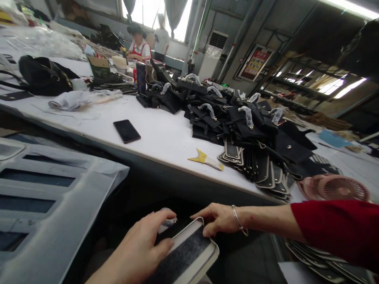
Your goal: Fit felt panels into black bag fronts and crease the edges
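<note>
Low in the view, a black bag piece with pale cream edging (189, 250) is held between my hands, tilted over my lap. My left hand (145, 240) grips its left side, thumb across the front and fingers behind. A plastic-wrapped handle with a small metal fitting (168, 223) shows just beyond those fingers. At the upper right corner, my right hand (217, 219) has thumb and fingers closed on the pale edge. The piece's lower end runs out of the frame, and the fingertips behind it are hidden.
Black bags with plastic-wrapped handles (219, 114) are heaped on the white table (160, 130). Nearby lie edged black panels (268, 173), a yellow tool (204, 158), a phone (126, 131) and a pink fan (340, 187). A grey slotted panel (74, 205) stands left. Two people are at the back.
</note>
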Tool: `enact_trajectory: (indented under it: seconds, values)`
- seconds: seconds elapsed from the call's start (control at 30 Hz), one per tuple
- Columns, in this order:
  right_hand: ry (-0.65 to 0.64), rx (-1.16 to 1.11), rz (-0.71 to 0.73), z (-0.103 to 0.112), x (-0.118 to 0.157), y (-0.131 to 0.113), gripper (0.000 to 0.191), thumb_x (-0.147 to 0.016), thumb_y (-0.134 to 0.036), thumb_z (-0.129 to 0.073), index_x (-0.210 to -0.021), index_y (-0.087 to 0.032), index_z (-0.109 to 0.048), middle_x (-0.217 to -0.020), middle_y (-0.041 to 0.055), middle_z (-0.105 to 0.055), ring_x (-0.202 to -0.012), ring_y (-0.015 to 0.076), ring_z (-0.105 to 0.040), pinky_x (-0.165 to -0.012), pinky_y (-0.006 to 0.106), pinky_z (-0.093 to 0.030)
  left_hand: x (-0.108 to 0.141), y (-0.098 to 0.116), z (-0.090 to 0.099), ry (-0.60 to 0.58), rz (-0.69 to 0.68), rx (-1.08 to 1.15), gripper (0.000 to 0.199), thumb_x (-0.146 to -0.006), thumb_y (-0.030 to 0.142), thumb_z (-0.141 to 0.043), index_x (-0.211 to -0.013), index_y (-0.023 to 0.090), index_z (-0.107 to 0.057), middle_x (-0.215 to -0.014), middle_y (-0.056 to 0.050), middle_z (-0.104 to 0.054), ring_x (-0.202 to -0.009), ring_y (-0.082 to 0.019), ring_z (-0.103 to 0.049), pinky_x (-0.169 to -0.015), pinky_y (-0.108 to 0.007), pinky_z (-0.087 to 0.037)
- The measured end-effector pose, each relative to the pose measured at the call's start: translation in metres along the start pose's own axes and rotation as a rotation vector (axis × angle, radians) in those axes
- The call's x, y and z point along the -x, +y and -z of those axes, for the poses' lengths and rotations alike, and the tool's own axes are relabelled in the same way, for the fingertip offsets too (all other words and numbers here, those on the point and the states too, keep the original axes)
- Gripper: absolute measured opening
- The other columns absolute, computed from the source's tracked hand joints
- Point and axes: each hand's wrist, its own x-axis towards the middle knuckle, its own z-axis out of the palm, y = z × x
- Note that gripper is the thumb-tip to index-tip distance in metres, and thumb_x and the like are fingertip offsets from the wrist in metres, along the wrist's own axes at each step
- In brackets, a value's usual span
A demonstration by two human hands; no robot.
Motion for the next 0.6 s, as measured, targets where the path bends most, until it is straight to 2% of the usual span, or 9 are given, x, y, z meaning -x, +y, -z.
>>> enact_trajectory:
  seconds: [0.13,0.23,0.27,0.33,0.4,0.43,0.5,0.6]
  values:
    - [0.025,-0.03,0.111,-0.003,0.006,0.014,0.069,-0.067,-0.039,-0.082,-0.133,-0.027,-0.061,-0.102,-0.0009,-0.07,-0.089,0.0171,-0.062,-0.079,0.026,-0.05,0.034,-0.026,-0.015,0.226,0.006,-0.188,0.036,-0.085,0.033,-0.055,-0.12,0.033,-0.064,-0.125,0.001,-0.068,-0.12,-0.025,-0.06,-0.108,-0.043,-0.043]
    - [0.017,-0.064,0.151,-0.002,0.006,0.025,0.067,-0.069,-0.053,-0.08,-0.127,-0.022,-0.065,-0.109,0.0038,-0.069,-0.1,0.0215,-0.062,-0.088,0.03,-0.048,0.045,-0.025,-0.033,0.382,-0.002,-0.263,0.029,-0.088,0.037,-0.055,-0.113,0.031,-0.067,-0.12,-0.001,-0.07,-0.113,-0.024,-0.063,-0.099,-0.041,-0.049]
    - [0.02,-0.079,0.154,-0.001,0.002,0.029,0.069,-0.072,-0.063,-0.073,-0.125,-0.02,-0.066,-0.112,0.0063,-0.069,-0.105,0.0231,-0.061,-0.09,0.031,-0.048,0.045,-0.021,-0.039,0.43,0.006,-0.283,0.027,-0.088,0.036,-0.055,-0.111,0.031,-0.068,-0.118,-0.002,-0.07,-0.111,-0.025,-0.064,-0.096,-0.04,-0.05]
    - [0.033,-0.107,0.145,0.0,-0.011,0.037,0.084,-0.079,-0.083,-0.044,-0.127,-0.018,-0.063,-0.121,0.0109,-0.066,-0.113,0.0246,-0.059,-0.095,0.034,-0.046,0.044,-0.009,-0.048,0.493,0.039,-0.326,0.024,-0.086,0.03,-0.057,-0.107,0.029,-0.069,-0.115,-0.004,-0.07,-0.108,-0.025,-0.063,-0.093,-0.042,-0.048]
    - [0.053,-0.104,0.112,-0.001,-0.034,0.044,0.1,-0.079,-0.089,-0.012,-0.13,-0.017,-0.059,-0.126,0.0138,-0.063,-0.118,0.0244,-0.058,-0.097,0.036,-0.046,0.042,0.002,-0.051,0.502,0.084,-0.36,0.024,-0.084,0.023,-0.058,-0.105,0.027,-0.069,-0.111,-0.004,-0.07,-0.106,-0.026,-0.062,-0.091,-0.044,-0.045]
    - [0.06,-0.082,0.087,-0.002,-0.049,0.047,0.103,-0.08,-0.088,-0.005,-0.129,-0.015,-0.059,-0.126,0.0149,-0.063,-0.118,0.0248,-0.059,-0.097,0.037,-0.046,0.04,0.007,-0.051,0.484,0.108,-0.37,0.026,-0.083,0.021,-0.058,-0.105,0.027,-0.069,-0.111,-0.004,-0.07,-0.105,-0.026,-0.061,-0.09,-0.044,-0.044]
    - [0.069,0.006,0.025,-0.006,-0.081,0.048,0.097,-0.085,-0.084,-0.01,-0.12,-0.011,-0.064,-0.118,0.0163,-0.066,-0.109,0.0261,-0.063,-0.093,0.039,-0.049,0.036,0.016,-0.049,0.417,0.132,-0.368,0.028,-0.081,0.017,-0.057,-0.105,0.027,-0.069,-0.11,-0.004,-0.07,-0.105,-0.025,-0.06,-0.09,-0.044,-0.041]
    - [0.057,0.204,-0.051,-0.01,-0.126,0.042,0.062,-0.093,-0.067,-0.042,-0.101,-0.011,-0.068,-0.099,0.0108,-0.07,-0.092,0.0236,-0.067,-0.085,0.042,-0.052,0.026,0.026,-0.045,0.351,0.102,-0.331,0.032,-0.076,0.01,-0.053,-0.098,0.026,-0.069,-0.104,-0.003,-0.07,-0.101,-0.023,-0.06,-0.088,-0.042,-0.039]
